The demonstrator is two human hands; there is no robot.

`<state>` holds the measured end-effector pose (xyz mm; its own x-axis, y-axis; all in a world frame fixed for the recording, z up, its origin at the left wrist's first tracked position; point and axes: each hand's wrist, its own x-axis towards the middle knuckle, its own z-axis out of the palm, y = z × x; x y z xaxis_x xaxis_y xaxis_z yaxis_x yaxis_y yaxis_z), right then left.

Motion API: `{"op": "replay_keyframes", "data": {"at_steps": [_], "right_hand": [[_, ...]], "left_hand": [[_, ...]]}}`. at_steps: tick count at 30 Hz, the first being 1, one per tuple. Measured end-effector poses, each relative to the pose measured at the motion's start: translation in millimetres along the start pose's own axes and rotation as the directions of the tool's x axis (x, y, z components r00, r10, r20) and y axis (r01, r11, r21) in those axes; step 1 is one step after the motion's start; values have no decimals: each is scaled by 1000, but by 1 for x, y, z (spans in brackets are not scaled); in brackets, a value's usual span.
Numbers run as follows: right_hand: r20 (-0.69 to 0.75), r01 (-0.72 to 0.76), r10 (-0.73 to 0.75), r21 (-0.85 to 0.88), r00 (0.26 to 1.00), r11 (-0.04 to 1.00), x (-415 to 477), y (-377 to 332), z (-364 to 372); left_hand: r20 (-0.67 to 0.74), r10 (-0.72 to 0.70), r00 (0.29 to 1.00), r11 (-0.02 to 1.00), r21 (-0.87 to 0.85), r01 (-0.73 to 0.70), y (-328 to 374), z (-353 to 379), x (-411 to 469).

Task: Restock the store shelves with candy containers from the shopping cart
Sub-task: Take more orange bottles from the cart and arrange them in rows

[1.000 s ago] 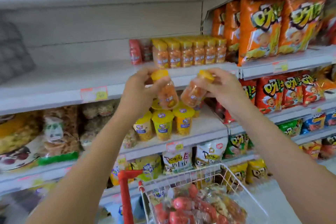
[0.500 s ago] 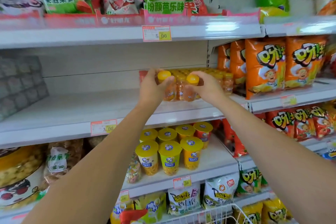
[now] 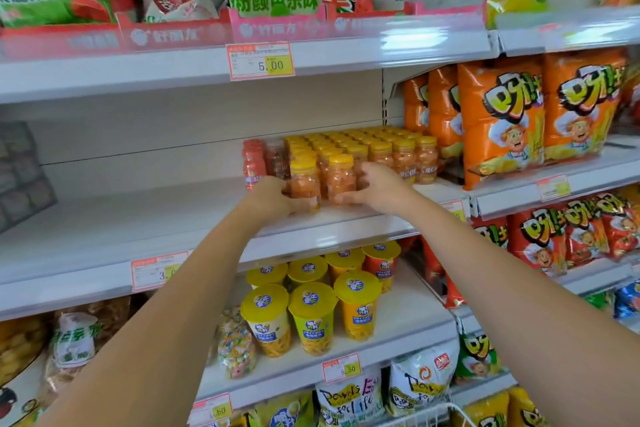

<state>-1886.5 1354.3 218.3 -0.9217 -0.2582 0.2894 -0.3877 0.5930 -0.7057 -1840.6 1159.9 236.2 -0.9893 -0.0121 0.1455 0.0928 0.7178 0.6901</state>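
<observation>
Two candy jars w/ yellow lids sit upright, side by side, at frame ctr: left jar and right jar, touching or nearly so. Both are at the front of the mid shelf, just ahead of the packed block of same jars. Bases are at shelf level; can't tell if their weight is fully down.

L hand is at the left jar's lower left side, fingers curled round its base, thumb across the bottom front. It grips the jar low, lid and upper body clear of the hand.

R hand is at the right jar's right side. Its thumb reaches in along the jar's bottom front and the other fingers curve behind it at mid height. The hold looks loose, fingers part spread, but still wrapped round the jar.

Red-lidded jars stand just left of the block. Orange snack bags fill the right of the frame, next bay. Yellow-lidded cups are on the shelf below, lower ctr. A price tag reading 5.00 hangs on the upper shelf edge, above ctr. A white wire cart rim shows at the bottom right.
</observation>
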Motion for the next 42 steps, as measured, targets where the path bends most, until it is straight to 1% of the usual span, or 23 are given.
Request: {"op": "replay_keyframes", "data": {"at_steps": [2, 4, 8, 13, 19, 22, 24, 26, 28, 29, 30, 31, 33, 35, 37, 39, 40, 42], "right_hand": [[-6, 5, -4, 11, 1000, 1000, -1, 3, 1], [-23, 2, -1, 27, 1000, 1000, -2, 2, 0], [-16, 24, -24, 11, 1000, 1000, -5, 0, -1], [-26, 15, -16, -19, 1000, 1000, -3, 2, 0], [-40, 3, -9, -135, 999, 991, -5, -3, -1], [-72, -29, 17, -161, 997, 986, -13, -8, -2], [-119, -28, 11, -140, 993, 990, -18, -11, -3], [-219, 3, -18, -69, 976, 998, -25, -15, -6], [-304, 72, -82, -44, 949, 996, -40, -19, -8], [-325, 108, -118, -47, 938, 993, -51, -20, -8], [-330, 130, -141, -54, 933, 990, -63, -20, -6], [-321, 135, -144, -53, 936, 990, -75, -17, -2], [-261, 99, -107, -45, 959, 994, -101, -4, 10], [-165, 45, -55, -67, 985, 997, -127, 16, 25], [-54, -39, 33, -100, 998, 994, -155, 41, 42], [53, -137, 144, -119, 988, 983, -184, 69, 56], [107, -191, 205, -133, 973, 973, -197, 86, 62], [180, -286, 328, -223, 927, 932, -220, 120, 72]], "left_hand": [[21, 3, 1000, 1000, -22, -3, -3, -2, 0], [10, 3, 1000, 999, -45, -3, -2, 0, 1], [-75, -39, 996, 997, -62, 34, 0, 12, 5], [-113, -48, 992, 998, -51, 42, -1, 15, 9], [-145, -26, 989, 1000, -6, 25, -1, 17, 8], [-163, -18, 986, 1000, 11, 20, -2, 18, 5], [-204, 0, 979, 1000, 28, 6, 1, 19, -1], [-327, 77, 942, 997, 54, -63, 4, 24, -20], [-472, 209, 857, 978, 84, -192, 3, 36, -50], [-508, 279, 815, 958, 93, -270, 0, 46, -67], [-500, 322, 804, 943, 99, -316, -4, 58, -85], [-457, 341, 822, 938, 109, -328, -10, 72, -102], [-322, 328, 888, 944, 155, -293, -28, 104, -132], [-212, 288, 934, 954, 146, -261, -51, 132, -157], [-135, 239, 962, 968, 107, -226, -76, 154, -176], [-47, 162, 986, 985, 72, -159, -97, 174, -191], [7, 112, 994, 991, 68, -112, -106, 184, -197], [113, 6, 994, 998, 55, -13, -125, 205, -206]]}}
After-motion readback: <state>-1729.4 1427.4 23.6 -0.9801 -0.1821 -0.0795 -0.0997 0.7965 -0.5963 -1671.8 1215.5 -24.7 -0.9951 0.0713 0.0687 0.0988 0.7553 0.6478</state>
